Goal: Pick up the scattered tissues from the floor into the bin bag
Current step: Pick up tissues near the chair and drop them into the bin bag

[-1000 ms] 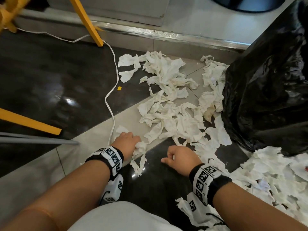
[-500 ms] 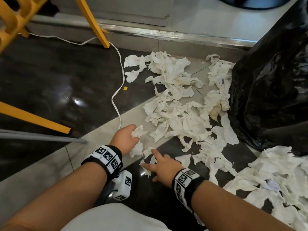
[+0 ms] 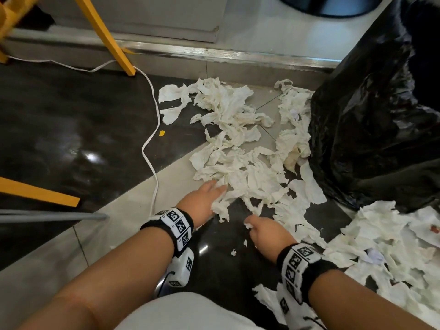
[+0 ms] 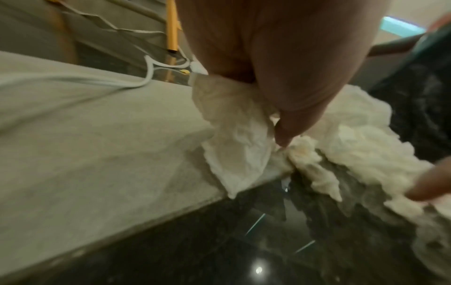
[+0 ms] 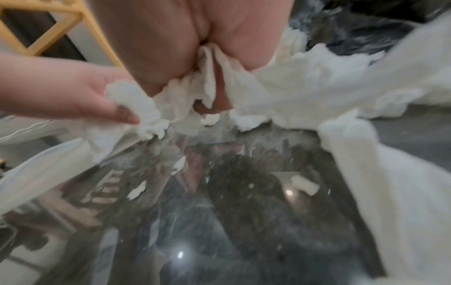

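Head view: my left hand (image 3: 202, 201) grips crumpled tissues (image 3: 250, 177) on the floor (image 3: 71, 139); my right hand (image 3: 266, 234) pinches a scrap.

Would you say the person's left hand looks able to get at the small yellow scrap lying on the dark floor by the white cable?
Probably yes, with a forward stretch. The left hand rests at the tissue pile's near edge; the yellow scrap lies beyond it on bare floor, with only the flat white cable alongside.
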Action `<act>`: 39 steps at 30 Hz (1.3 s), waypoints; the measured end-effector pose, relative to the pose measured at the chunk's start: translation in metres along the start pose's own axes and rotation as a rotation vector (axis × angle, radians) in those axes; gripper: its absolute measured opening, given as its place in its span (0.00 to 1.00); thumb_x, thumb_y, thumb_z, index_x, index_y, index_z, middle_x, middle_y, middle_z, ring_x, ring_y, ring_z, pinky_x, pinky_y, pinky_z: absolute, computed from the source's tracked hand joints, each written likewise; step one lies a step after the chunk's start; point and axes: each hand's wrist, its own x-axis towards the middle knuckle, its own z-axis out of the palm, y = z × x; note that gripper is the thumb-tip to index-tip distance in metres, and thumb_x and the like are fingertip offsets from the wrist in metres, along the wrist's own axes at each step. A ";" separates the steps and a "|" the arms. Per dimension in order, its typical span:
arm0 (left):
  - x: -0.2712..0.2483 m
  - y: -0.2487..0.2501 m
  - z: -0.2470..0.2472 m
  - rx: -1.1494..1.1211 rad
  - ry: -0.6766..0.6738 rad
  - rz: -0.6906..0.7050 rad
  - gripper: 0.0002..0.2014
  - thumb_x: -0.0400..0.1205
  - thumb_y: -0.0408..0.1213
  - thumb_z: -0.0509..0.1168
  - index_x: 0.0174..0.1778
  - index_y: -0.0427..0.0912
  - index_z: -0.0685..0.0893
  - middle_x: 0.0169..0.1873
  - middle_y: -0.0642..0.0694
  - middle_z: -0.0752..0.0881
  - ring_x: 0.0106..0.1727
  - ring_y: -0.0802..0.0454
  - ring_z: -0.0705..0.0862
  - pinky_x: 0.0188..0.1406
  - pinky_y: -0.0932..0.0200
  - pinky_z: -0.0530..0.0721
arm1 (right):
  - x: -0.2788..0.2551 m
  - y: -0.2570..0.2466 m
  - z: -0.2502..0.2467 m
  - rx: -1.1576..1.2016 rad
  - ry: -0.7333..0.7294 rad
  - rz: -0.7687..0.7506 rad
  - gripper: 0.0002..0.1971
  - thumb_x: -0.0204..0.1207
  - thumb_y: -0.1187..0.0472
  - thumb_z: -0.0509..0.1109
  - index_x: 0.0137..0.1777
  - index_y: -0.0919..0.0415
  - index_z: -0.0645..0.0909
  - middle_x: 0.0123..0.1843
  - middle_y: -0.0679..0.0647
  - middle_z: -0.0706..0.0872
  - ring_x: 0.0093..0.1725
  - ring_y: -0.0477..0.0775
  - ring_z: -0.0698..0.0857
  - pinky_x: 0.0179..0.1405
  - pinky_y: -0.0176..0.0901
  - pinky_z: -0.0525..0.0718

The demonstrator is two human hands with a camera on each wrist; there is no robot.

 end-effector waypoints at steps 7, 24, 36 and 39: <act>0.006 0.004 0.000 0.129 -0.026 -0.007 0.15 0.80 0.40 0.60 0.62 0.40 0.77 0.62 0.40 0.76 0.59 0.40 0.81 0.57 0.51 0.79 | 0.002 0.017 -0.026 0.060 0.164 0.055 0.25 0.80 0.41 0.58 0.26 0.58 0.69 0.33 0.50 0.74 0.36 0.51 0.76 0.37 0.42 0.72; -0.007 0.001 0.002 -0.055 0.032 -0.014 0.35 0.77 0.55 0.65 0.78 0.65 0.55 0.64 0.46 0.76 0.62 0.47 0.79 0.61 0.54 0.78 | 0.012 0.013 -0.035 0.062 0.204 0.057 0.17 0.74 0.47 0.70 0.42 0.64 0.81 0.42 0.53 0.77 0.44 0.53 0.80 0.43 0.41 0.77; -0.007 0.011 -0.009 -0.130 0.142 -0.079 0.09 0.75 0.33 0.68 0.50 0.36 0.85 0.58 0.43 0.79 0.62 0.43 0.80 0.58 0.62 0.73 | 0.015 0.012 -0.095 0.597 0.497 0.030 0.15 0.70 0.70 0.69 0.54 0.53 0.77 0.53 0.50 0.83 0.50 0.51 0.82 0.49 0.43 0.79; -0.014 0.018 -0.017 -0.123 0.159 -0.084 0.04 0.77 0.34 0.64 0.38 0.39 0.81 0.41 0.41 0.79 0.50 0.39 0.83 0.42 0.59 0.73 | 0.019 0.009 -0.081 0.499 0.377 0.051 0.17 0.75 0.69 0.62 0.61 0.53 0.76 0.61 0.54 0.83 0.51 0.57 0.86 0.52 0.46 0.82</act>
